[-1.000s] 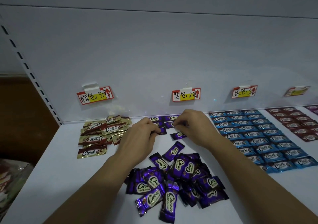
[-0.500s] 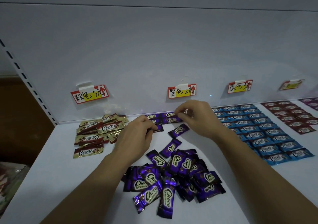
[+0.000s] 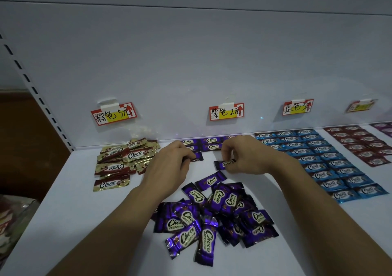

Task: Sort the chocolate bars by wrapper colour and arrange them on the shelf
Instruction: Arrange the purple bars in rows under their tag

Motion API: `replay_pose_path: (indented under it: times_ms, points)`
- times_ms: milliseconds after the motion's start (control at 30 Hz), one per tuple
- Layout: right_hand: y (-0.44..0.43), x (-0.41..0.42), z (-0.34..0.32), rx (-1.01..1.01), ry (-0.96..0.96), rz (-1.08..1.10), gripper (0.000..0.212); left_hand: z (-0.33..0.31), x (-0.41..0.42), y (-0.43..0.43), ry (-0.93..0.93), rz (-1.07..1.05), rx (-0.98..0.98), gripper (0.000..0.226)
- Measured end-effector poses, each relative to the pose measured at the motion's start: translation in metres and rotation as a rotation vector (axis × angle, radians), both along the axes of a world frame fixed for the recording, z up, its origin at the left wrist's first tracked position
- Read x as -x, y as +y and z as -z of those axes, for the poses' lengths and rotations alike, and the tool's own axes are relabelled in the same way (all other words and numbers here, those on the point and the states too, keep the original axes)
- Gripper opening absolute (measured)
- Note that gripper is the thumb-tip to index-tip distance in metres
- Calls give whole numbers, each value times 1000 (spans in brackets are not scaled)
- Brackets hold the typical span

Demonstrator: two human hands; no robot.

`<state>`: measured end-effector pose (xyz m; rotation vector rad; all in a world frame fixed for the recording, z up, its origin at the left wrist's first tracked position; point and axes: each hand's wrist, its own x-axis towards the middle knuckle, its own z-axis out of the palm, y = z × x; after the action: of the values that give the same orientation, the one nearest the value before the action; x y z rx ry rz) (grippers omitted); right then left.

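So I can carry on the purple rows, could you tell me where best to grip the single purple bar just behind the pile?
Probably pinch the bar at its far right end, from above and the right: it lies flat and slanted on the shelf, that end free, while its near side meets the pile.

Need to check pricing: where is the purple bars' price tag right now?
In the head view, the purple price tag hangs centre on the back panel, above the purple row.
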<state>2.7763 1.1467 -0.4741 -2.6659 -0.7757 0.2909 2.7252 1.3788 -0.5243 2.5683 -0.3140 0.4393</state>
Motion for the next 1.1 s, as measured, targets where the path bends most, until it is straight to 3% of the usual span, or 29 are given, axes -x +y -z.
replay_pose_path:
  times_ms: [200, 333, 467, 567, 833, 1100]
  points:
    - [-8, -5, -1, -196, 19, 98, 26, 2, 4, 3, -89, -59, 81, 15]
    - [-12, -8, 2, -99, 23, 64, 14, 1, 2, 8, -96, -91, 78, 14]
    - [-17, -6, -2, -36, -6, -118, 39, 2, 1, 5, -81, -55, 58, 15]
    - [-19, -8, -2, 5, -2, -124, 33, 3, -1, 5, -79, -46, 37, 15]
    - [-3, -11, 15, -221, -122, 31, 17, 5, -3, 3, -46, -57, -10, 16]
    - [2, -11, 20, -263, -172, 49, 13, 4, -2, 3, -41, -64, -15, 17]
